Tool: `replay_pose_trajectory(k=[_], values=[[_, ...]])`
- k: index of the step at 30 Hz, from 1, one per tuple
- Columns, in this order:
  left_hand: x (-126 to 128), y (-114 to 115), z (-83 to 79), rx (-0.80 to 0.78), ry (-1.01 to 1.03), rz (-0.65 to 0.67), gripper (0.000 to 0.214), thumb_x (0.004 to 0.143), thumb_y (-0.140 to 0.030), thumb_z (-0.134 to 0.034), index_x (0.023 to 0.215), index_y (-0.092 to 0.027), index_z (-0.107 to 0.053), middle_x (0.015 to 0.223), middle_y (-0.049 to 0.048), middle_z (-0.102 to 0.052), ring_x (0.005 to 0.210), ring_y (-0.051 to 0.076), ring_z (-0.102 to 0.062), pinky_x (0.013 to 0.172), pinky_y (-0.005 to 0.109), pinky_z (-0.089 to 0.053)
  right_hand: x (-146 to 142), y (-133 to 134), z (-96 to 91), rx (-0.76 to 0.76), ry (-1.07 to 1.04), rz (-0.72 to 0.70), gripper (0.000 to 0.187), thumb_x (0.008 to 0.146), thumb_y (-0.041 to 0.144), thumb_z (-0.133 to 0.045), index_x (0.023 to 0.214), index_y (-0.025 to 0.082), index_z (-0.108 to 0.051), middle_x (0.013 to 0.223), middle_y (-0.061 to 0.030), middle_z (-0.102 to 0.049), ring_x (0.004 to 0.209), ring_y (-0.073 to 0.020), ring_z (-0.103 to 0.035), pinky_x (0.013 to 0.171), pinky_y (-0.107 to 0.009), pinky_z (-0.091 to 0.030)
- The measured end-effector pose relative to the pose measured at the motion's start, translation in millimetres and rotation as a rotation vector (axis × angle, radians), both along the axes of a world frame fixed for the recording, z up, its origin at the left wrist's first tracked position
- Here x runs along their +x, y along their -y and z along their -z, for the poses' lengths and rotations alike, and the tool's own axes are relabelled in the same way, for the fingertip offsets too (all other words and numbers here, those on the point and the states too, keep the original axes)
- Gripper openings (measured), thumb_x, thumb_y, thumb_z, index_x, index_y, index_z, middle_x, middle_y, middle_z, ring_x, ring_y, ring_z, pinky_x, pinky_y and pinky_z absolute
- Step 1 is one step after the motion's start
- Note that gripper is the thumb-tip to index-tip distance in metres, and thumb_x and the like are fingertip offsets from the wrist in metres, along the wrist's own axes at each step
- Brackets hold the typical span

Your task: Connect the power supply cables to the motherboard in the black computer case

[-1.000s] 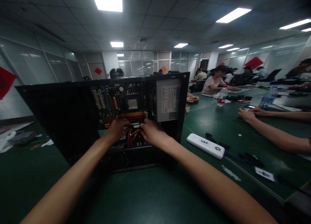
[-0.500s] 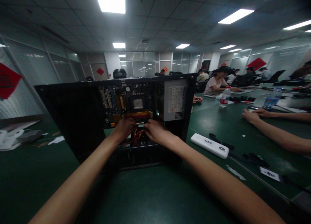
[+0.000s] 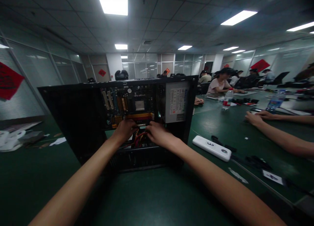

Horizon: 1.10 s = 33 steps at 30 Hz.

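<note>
An open black computer case (image 3: 71, 121) stands on the green table in front of me. Inside it I see the motherboard (image 3: 157, 88), the silver power supply (image 3: 175, 105) at the right and orange-yellow memory slots (image 3: 139, 116) low on the board. My left hand (image 3: 125, 131) reaches in just below these slots, its fingers curled together. Opposite it, my right hand (image 3: 158, 132) is closed in a pinch. A thin pale strip shows between the fingertips, but what they grip is hidden. Red, yellow and black cables (image 3: 139, 139) hang right beneath both hands.
Right of the case lies a white power bank (image 3: 211, 148) marked 3, with dark cables and a label (image 3: 272, 177) beyond it. Bottles (image 3: 228, 98) and a co-worker's hands (image 3: 255, 117) are further right. Paper and grey-white items (image 3: 30, 137) lie at the left.
The view has shifted very slightly. Both hands stay at the same place inside the case, fingers still closed.
</note>
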<state>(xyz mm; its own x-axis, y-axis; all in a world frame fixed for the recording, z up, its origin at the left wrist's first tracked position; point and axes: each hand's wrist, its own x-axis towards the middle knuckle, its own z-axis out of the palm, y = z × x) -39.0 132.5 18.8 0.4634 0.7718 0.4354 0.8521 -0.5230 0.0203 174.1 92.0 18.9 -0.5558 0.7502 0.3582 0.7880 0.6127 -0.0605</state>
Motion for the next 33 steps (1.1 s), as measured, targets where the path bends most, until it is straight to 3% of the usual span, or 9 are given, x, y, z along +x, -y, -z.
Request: replay_pose_trajectory(k=[11, 22, 26, 33], values=[[3, 4, -1.1, -0.023, -0.029, -0.076, 0.022, 0.085, -0.021, -0.062, 0.102, -0.020, -0.076, 0.098, 0.0095, -0.076, 0.092, 0.025, -0.071, 0.081, 0.032, -0.051, 0, -1, 0.6, 0.017, 0.001, 0.002, 0.023, 0.091, 0.022, -0.053, 0.107, 0.014, -0.068, 0.107, -0.0112, -0.061, 0.098, -0.0209, -0.061, 0.081, -0.027, -0.046], [0, 1, 0.7, 0.019, -0.088, -0.034, 0.024, 0.087, -0.022, -0.061, 0.105, -0.022, -0.075, 0.100, 0.0073, -0.075, 0.091, 0.021, -0.070, 0.082, 0.028, -0.052, -1, -1, -0.4, 0.007, 0.019, 0.005, 0.025, 0.093, 0.023, -0.051, 0.106, 0.013, -0.069, 0.108, -0.0128, -0.062, 0.100, -0.0226, -0.062, 0.083, -0.029, -0.047], [5, 7, -2.7, 0.036, -0.201, -0.033, 0.025, 0.090, -0.024, -0.055, 0.106, -0.021, -0.074, 0.102, 0.0089, -0.073, 0.091, 0.021, -0.069, 0.078, 0.028, -0.051, 0, 0, -1.1, -0.001, 0.013, 0.006, 0.025, 0.092, 0.023, -0.052, 0.107, 0.014, -0.069, 0.108, -0.0123, -0.063, 0.099, -0.0219, -0.063, 0.082, -0.028, -0.047], [15, 20, -12.9, 0.004, -0.383, -0.156, 0.032, 0.095, -0.024, -0.041, 0.104, -0.015, -0.071, 0.096, 0.0147, -0.068, 0.081, 0.027, -0.069, 0.064, 0.032, -0.049, 0, -1, -1.1, 0.003, 0.021, 0.013, 0.025, 0.092, 0.024, -0.051, 0.106, 0.014, -0.069, 0.106, -0.0126, -0.063, 0.097, -0.0225, -0.063, 0.081, -0.029, -0.048]])
